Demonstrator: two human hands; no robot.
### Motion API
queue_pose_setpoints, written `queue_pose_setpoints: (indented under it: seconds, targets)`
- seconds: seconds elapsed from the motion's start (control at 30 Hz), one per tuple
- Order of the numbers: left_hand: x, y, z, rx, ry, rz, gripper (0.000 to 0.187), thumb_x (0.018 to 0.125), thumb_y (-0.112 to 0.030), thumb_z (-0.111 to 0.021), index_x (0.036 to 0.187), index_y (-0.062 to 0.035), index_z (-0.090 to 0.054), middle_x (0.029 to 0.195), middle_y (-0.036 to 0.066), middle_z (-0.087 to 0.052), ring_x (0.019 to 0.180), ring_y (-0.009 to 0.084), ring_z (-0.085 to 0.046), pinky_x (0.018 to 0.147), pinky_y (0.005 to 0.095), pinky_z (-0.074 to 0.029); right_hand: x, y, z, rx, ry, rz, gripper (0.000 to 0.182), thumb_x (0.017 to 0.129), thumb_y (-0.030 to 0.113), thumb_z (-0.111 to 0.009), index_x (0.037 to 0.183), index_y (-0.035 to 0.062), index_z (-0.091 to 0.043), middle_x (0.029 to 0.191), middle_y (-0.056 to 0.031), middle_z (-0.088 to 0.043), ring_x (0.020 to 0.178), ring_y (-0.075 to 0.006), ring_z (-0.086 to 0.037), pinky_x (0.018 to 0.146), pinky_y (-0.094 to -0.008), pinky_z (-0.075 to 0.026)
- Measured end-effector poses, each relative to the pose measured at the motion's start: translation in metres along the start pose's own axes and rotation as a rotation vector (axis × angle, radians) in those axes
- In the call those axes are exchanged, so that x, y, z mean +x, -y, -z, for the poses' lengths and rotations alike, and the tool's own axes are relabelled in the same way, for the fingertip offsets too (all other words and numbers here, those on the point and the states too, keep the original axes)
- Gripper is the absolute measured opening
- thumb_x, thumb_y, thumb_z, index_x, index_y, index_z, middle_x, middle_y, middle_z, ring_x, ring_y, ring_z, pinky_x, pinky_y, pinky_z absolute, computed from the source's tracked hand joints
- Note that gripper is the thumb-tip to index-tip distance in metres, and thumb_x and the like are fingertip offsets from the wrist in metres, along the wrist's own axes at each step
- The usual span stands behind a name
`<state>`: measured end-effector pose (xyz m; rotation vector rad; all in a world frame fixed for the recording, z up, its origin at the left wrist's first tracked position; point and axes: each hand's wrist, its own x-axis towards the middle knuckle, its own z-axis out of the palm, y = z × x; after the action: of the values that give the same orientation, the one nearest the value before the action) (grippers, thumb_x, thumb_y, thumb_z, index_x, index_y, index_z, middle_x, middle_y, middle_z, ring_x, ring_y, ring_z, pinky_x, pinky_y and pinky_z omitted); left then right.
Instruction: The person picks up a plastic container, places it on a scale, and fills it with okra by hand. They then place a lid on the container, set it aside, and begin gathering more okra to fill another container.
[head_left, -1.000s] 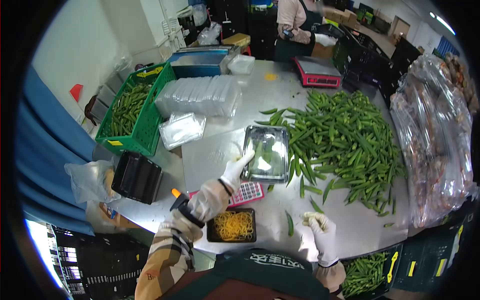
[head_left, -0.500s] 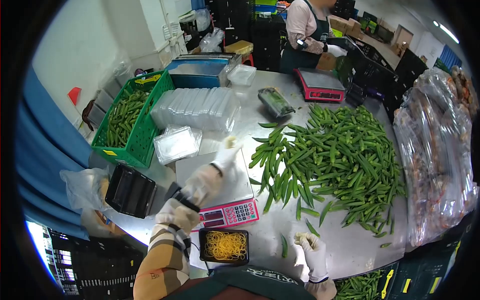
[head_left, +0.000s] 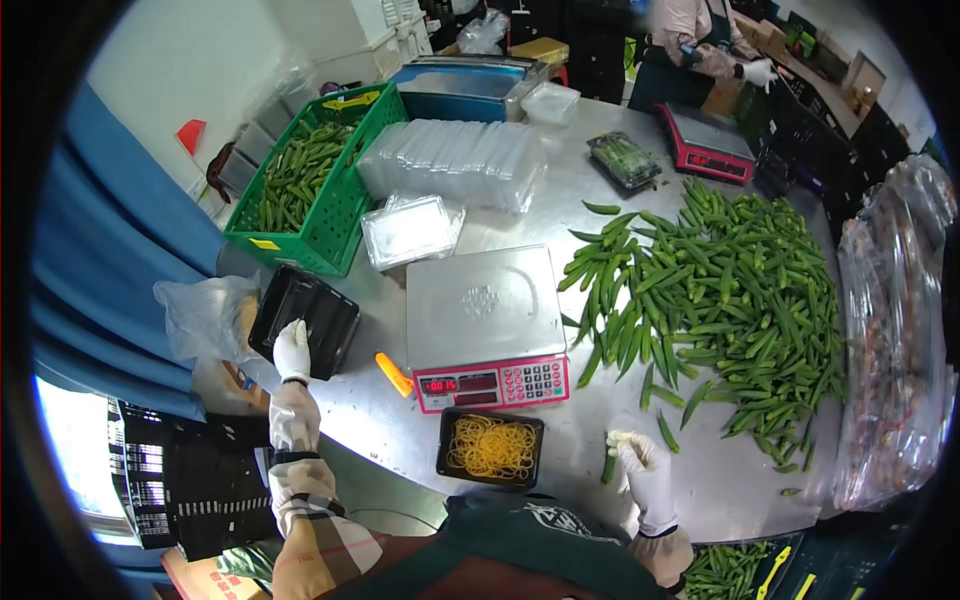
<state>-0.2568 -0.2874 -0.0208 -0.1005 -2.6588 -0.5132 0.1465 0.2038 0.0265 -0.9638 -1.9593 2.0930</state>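
Observation:
My gloved left hand [head_left: 293, 352] reaches to the front edge of a stack of black trays [head_left: 312, 318]; its fingertips are pressed together there, and what is between them is too small to tell. My gloved right hand [head_left: 642, 468] rests low over the metal table, fingers curled, beside a single okra pod. A large pile of okra [head_left: 740, 310] lies to its upper right. Between the hands stand a scale [head_left: 485, 310] with a bare metal plate and lit display, and a black tray of yellow rubber bands [head_left: 490, 447].
An orange-handled tool [head_left: 394, 374] lies left of the scale. Behind are clear containers [head_left: 450, 165], a green crate of okra [head_left: 310, 190], a packed okra tray [head_left: 625, 161] and a second scale [head_left: 706, 144]. A co-worker [head_left: 705, 45] stands at the back right.
My left hand has moved from over the scale to the black trays on the left, uncovering the scale and orange handle. The view has shifted. The packed okra tray now lies flat.

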Motion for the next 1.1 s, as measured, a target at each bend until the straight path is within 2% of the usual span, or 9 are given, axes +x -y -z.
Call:
queue_pose_setpoints:
  seconds: [0.23,0.3,0.37,0.47,0.53,0.67,0.87,0.97,1.1]
  targets:
    - [0.026,0.037,-0.003,-0.613,0.156,0.348,0.028,0.088,-0.02,-0.067,0.1,0.0044,-0.071,0.094,0.009,-0.071,0.086,0.0168,-0.064,0.081,0.0303,-0.05,-0.014,0.01,-0.004,-0.087,-0.032,-0.025,0.022,0.09,0.002,-0.061,0.111,-0.0029,-0.064,0.104,-0.0079,-0.069,0.091,-0.0117,-0.063,0.081,-0.0242,-0.05]
    - [0.032,0.038,-0.002,-0.744,-0.006,0.452,0.027,0.087,-0.018,-0.068,0.101,0.0049,-0.071,0.098,0.01,-0.071,0.089,0.0163,-0.064,0.082,0.0293,-0.05,-0.02,-0.004,0.001,-0.037,-0.071,-0.013,0.021,0.091,0.004,-0.062,0.11,-0.0021,-0.065,0.101,-0.0065,-0.069,0.089,-0.0108,-0.063,0.081,-0.0234,-0.05]
    - [0.032,0.016,0.003,-0.718,-0.325,0.39,0.028,0.089,-0.021,-0.067,0.102,0.0039,-0.071,0.098,0.011,-0.071,0.09,0.0171,-0.064,0.083,0.0292,-0.05,-0.021,-0.021,0.009,-0.051,-0.099,-0.003,0.019,0.091,0.005,-0.062,0.109,-0.002,-0.066,0.097,-0.0054,-0.069,0.087,-0.0101,-0.062,0.079,-0.0229,-0.049]
    - [0.006,-0.096,0.031,-0.279,-0.389,0.032,0.026,0.09,-0.02,-0.066,0.101,0.0032,-0.07,0.092,0.011,-0.07,0.085,0.0192,-0.064,0.082,0.0308,-0.051,-0.018,-0.067,0.02,-0.061,-0.12,-0.076,0.018,0.089,0.012,-0.065,0.103,0.0014,-0.068,0.09,-0.0074,-0.071,0.081,-0.014,-0.064,0.075,-0.0259,-0.05]
    - [-0.027,-0.152,-0.002,-0.483,-0.234,-0.053,0.016,0.087,-0.013,-0.07,0.092,0.0015,-0.071,0.094,0.009,-0.069,0.087,0.0171,-0.063,0.08,0.0321,-0.05,-0.018,-0.093,0.026,-0.382,-0.144,-0.135,0.019,0.086,0.018,-0.067,0.1,0.0052,-0.069,0.089,-0.0106,-0.07,0.081,-0.0202,-0.066,0.075,-0.0297,-0.051]
    - [-0.077,-0.209,-0.052,-0.23,0.291,-0.803,0.017,0.078,-0.012,-0.073,0.095,-0.0104,-0.073,0.087,0.005,-0.066,0.097,0.0253,-0.056,0.092,0.0379,-0.043,-0.015,-0.125,0.025,-0.783,-0.197,-0.153,0.023,0.078,0.027,-0.072,0.094,0.0106,-0.068,0.089,-0.014,-0.066,0.082,-0.0316,-0.064,0.075,-0.0402,-0.051]
    - [-0.109,-0.297,-0.029,-0.336,0.144,-0.767,0.053,0.075,-0.01,-0.075,0.125,-0.0128,-0.06,0.119,0.008,-0.06,0.116,0.029,-0.048,0.1,0.0401,-0.037,-0.006,-0.135,0.011,-0.967,-0.324,-0.017,0.032,0.076,0.023,-0.073,0.102,0.0073,-0.065,0.096,-0.0126,-0.064,0.094,-0.029,-0.062,0.082,-0.0394,-0.05]
    - [-0.13,-0.337,-0.026,-0.477,0.28,-0.827,0.052,0.079,-0.003,-0.07,0.128,-0.0092,-0.057,0.12,0.01,-0.06,0.114,0.0279,-0.052,0.101,0.0384,-0.037,0.013,-0.16,0.024,-0.811,-0.271,0.019,0.031,0.077,0.019,-0.07,0.104,0.0059,-0.064,0.098,-0.0129,-0.065,0.096,-0.0308,-0.062,0.085,-0.0395,-0.049]
    - [-0.161,-0.367,-0.064,-0.848,0.627,-0.415,0.047,0.087,0.005,-0.057,0.133,0.0014,-0.049,0.129,0.014,-0.058,0.118,0.0229,-0.056,0.102,0.0332,-0.042,0.027,-0.148,0.06,-0.663,-0.464,0.093,0.03,0.075,0.014,-0.065,0.103,0.0045,-0.064,0.1,-0.0163,-0.065,0.092,-0.0352,-0.062,0.082,-0.0419,-0.05]
